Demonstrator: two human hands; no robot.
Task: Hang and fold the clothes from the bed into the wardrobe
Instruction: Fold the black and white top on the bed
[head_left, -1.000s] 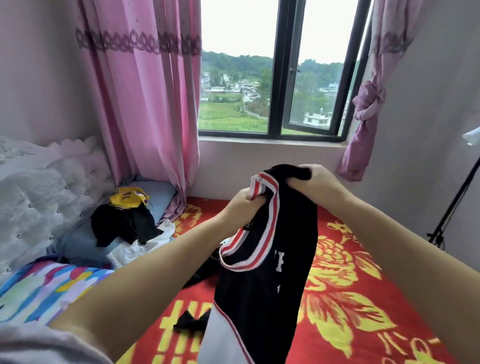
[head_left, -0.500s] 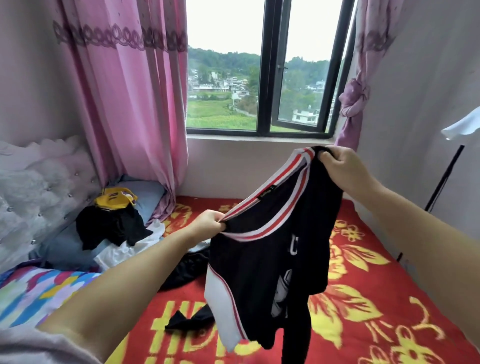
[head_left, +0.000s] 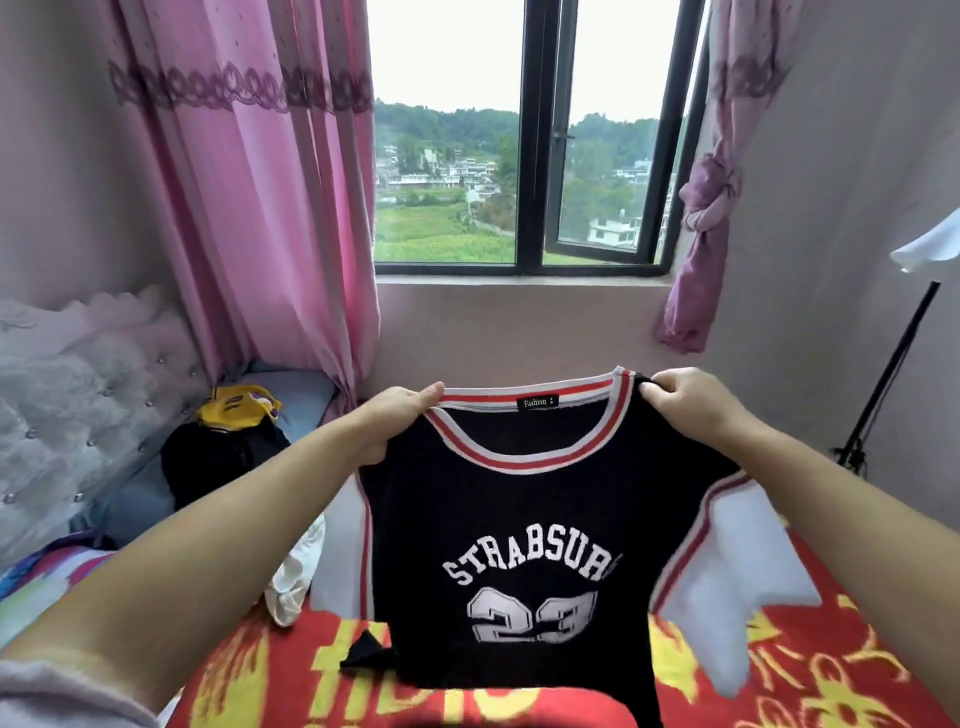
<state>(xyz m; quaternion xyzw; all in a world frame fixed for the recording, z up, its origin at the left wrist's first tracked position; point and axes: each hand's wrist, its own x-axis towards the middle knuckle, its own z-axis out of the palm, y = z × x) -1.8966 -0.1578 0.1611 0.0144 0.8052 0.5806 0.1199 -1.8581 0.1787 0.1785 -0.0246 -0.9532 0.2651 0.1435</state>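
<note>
Black jersey (head_left: 524, 525), red-and-white trim, white sleeves, printed "STRABSUR" and "23": we hold it spread front-on above the red-and-yellow bedspread (head_left: 779, 670), left hand (head_left: 395, 421) and right hand (head_left: 685, 402) each with fingers curled, pinching a shoulder beside the collar, both arms stretched forward. Hem hangs near the bedspread; sleeves hang free at both sides. Beyond, left: black and yellow clothes (head_left: 228, 441) by the headboard (head_left: 67, 415); window (head_left: 524, 156) farthest.

matt black knit jersey (head_left: 524, 525), tufted velvety headboard (head_left: 78, 415), sheer pink curtain (head_left: 249, 208)
</note>
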